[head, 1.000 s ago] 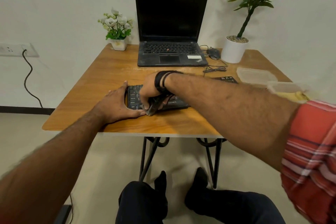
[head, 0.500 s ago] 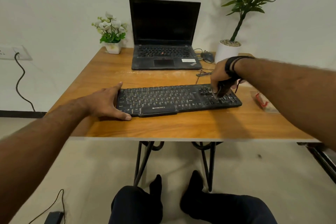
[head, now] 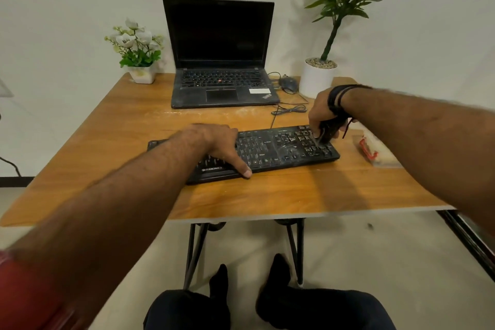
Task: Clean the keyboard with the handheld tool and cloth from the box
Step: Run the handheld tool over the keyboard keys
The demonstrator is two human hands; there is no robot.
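Black keyboard (head: pixel 267 151) flat on table, dark handheld tool (head: pixel 325 132) – tip on its right-end keys

A black keyboard (head: pixel 267 151) lies on the wooden table (head: pixel 267 195), with the left hand (head: pixel 214 144) resting flat across its middle keys. The right hand (head: pixel 322 115) grips a small dark handheld tool (head: pixel 325 132), tip down on the keypad end. Behind stand an open laptop (head: pixel 222 61), a mouse (head: pixel 288 83) and two potted plants.

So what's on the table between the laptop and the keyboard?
In the head view, mostly bare wood between the laptop and keyboard; only a coiled mouse cable lies there, toward the right.
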